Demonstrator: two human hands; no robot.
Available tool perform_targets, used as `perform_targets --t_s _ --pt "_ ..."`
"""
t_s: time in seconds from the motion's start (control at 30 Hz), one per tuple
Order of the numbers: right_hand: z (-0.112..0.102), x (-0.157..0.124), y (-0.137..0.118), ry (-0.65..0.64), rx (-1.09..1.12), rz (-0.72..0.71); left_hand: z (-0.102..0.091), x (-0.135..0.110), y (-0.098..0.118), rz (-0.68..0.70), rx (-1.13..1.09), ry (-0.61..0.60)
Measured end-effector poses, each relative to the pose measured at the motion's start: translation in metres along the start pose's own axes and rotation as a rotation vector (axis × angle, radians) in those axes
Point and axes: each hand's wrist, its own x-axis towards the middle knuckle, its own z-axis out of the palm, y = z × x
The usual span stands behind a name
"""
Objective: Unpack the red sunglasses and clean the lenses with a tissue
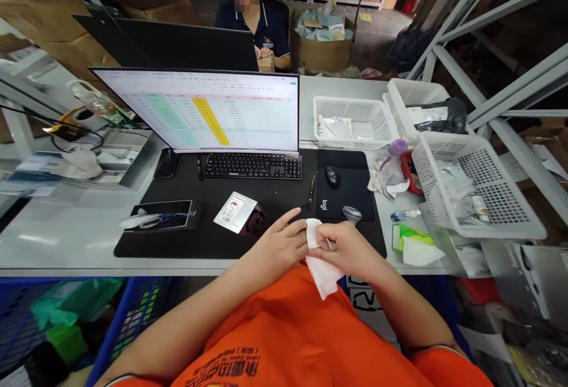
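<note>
My left hand (279,245) and right hand (350,248) meet just in front of my chest, at the near edge of the desk (66,239). Between them is a white wipe (320,265): my left fingers pinch its upper edge, and the rest hangs down over my orange shirt (284,328). My right hand is closed around a small metal piece (331,245) that pokes out toward the wipe; I cannot tell what the piece is.

Just beyond my hands lies a black mat (213,239). On it, near my left hand, sits a small box (242,214) with a white label on top. Further left is a black tray (162,215) with scissors in it. A keyboard (252,165) stands under the monitor (208,109), and a mouse (332,175) rests on its pad (350,189). A scanner (352,214) stands just past my right hand.

To the right are white baskets (479,189) holding bagged items, and a green pack (410,236) lies near the desk edge. Across the desk another person (261,26) in a dark shirt sits behind a second screen
</note>
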Motion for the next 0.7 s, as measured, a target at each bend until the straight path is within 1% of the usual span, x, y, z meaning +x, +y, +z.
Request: perform_targets --t_s 0.1,0.17,0.23,0.43,0.6,0.7 --pt "0.014 0.005 0.005 -0.023 0.119 0.083 0.000 -0.005 0.001 -0.020 0.067 0.011" --pt "0.019 0.004 0.011 -0.073 0.169 0.084 0.001 -0.009 0.003 -0.066 0.076 0.024" --pt "0.019 0.002 0.016 -0.114 0.231 0.085 0.002 -0.011 0.006 -0.107 0.038 0.046" --pt "0.003 -0.005 0.029 -0.246 0.440 0.073 -0.002 -0.011 0.012 -0.126 -0.069 0.051" --pt "-0.012 -0.014 0.038 -0.329 0.452 0.055 -0.004 -0.014 0.013 -0.113 -0.129 0.037" --pt "-0.013 -0.017 0.042 -0.340 0.478 0.079 -0.003 -0.016 0.012 -0.115 -0.155 0.019"
